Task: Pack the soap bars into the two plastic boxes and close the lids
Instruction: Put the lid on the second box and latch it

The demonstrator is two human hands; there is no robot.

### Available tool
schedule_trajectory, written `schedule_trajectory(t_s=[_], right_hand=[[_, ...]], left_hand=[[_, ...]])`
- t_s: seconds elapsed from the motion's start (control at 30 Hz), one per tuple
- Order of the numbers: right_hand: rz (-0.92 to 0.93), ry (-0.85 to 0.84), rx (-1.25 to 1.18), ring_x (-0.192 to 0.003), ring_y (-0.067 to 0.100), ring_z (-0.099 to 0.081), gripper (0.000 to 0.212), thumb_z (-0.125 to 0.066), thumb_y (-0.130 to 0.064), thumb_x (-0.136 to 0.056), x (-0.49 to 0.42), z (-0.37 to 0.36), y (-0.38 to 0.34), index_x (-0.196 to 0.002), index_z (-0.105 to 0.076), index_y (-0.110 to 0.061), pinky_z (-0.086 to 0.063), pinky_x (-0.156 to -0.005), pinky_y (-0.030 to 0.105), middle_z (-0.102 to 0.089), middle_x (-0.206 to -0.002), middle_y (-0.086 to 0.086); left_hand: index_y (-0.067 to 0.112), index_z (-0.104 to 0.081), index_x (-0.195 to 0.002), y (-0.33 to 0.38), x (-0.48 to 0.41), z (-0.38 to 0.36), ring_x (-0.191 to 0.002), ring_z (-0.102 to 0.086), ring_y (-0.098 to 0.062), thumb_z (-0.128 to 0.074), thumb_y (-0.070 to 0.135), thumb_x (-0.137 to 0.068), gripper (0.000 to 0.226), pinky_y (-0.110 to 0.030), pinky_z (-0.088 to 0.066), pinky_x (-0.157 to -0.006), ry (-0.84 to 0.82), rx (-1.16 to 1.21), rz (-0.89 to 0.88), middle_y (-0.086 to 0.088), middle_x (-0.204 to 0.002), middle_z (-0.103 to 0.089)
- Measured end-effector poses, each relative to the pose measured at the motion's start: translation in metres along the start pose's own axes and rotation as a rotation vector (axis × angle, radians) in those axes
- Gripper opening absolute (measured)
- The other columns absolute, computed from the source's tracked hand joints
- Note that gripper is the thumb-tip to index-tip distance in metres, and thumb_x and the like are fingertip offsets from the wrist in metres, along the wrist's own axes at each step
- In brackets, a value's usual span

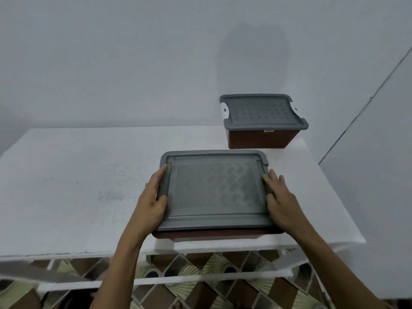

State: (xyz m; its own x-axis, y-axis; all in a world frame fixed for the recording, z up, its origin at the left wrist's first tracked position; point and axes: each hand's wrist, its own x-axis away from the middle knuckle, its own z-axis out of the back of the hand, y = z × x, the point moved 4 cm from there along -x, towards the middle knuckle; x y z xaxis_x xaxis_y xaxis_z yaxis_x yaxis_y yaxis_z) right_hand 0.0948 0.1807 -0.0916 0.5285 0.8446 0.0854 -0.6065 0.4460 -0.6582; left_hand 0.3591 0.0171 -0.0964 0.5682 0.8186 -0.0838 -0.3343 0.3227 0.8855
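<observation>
A brown plastic box with a grey patterned lid sits near the front edge of the white table. My left hand grips the lid's left edge, thumb on top. On the lid's right edge rests my right hand, fingers spread over the rim. The lid lies flat over the box and hides its contents. A second brown box with a grey lid on it stands at the table's back right, its white side latch visible. No soap bars are in sight.
The table stands against a pale wall at the back and a wall close on the right. Below the table's front edge are white rails and a patterned tile floor.
</observation>
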Motion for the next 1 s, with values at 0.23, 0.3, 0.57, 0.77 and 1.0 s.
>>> schedule_trajectory(t_s=[0.23,0.3,0.57,0.77,1.0], right_hand=[[-0.015,-0.03,0.104,-0.151,0.021,0.003,0.056,-0.027,-0.019,-0.104,0.014,-0.007,0.009,-0.154,-0.004,-0.024,-0.002,-0.121,0.036,0.003,-0.163,-0.002],[-0.024,-0.023,0.131,-0.151,0.02,-0.003,0.056,-0.027,-0.022,-0.103,0.018,-0.01,0.012,-0.154,-0.003,-0.027,-0.006,-0.12,0.036,0.003,-0.164,0.0],[-0.069,0.052,-0.295,-0.133,0.01,-0.029,0.059,-0.04,-0.021,-0.099,0.011,0.003,0.009,-0.15,-0.016,-0.039,-0.029,-0.113,0.045,-0.02,-0.159,-0.003],[-0.248,0.108,-0.461,-0.123,0.022,-0.045,0.056,-0.048,-0.016,-0.098,0.012,0.0,0.013,-0.15,-0.028,-0.018,-0.041,-0.095,0.035,-0.041,-0.144,0.001],[-0.192,0.146,-0.579,-0.103,0.008,-0.058,0.057,-0.054,-0.001,-0.093,0.018,0.007,0.02,-0.145,-0.043,-0.019,-0.053,-0.089,0.031,-0.057,-0.127,-0.003]], left_hand=[[0.033,-0.013,-0.152,-0.003,0.016,-0.013,-0.151,0.002,-0.018,-0.029,0.029,-0.083,0.072,-0.044,0.002,-0.122,-0.006,-0.229,0.104,0.0,-0.163,0.003],[0.03,-0.008,-0.154,-0.005,0.018,-0.009,-0.15,0.007,-0.022,-0.032,0.037,-0.081,0.076,-0.047,-0.004,-0.121,0.053,-0.233,0.196,-0.003,-0.163,0.012],[0.023,-0.05,-0.126,-0.008,0.027,-0.004,-0.097,-0.062,-0.024,-0.049,0.043,-0.074,0.056,-0.051,-0.055,-0.084,0.153,0.079,0.445,-0.008,-0.115,-0.063],[0.015,-0.027,-0.151,0.006,0.028,-0.012,-0.067,-0.049,-0.009,-0.043,0.014,-0.099,0.054,-0.023,-0.037,-0.058,0.139,-0.311,0.167,-0.002,-0.083,-0.055],[0.017,-0.029,-0.15,0.009,0.027,-0.006,-0.069,-0.047,-0.015,-0.04,0.027,-0.1,0.052,-0.03,-0.034,-0.06,0.14,-0.503,0.107,-0.002,-0.073,-0.048]])
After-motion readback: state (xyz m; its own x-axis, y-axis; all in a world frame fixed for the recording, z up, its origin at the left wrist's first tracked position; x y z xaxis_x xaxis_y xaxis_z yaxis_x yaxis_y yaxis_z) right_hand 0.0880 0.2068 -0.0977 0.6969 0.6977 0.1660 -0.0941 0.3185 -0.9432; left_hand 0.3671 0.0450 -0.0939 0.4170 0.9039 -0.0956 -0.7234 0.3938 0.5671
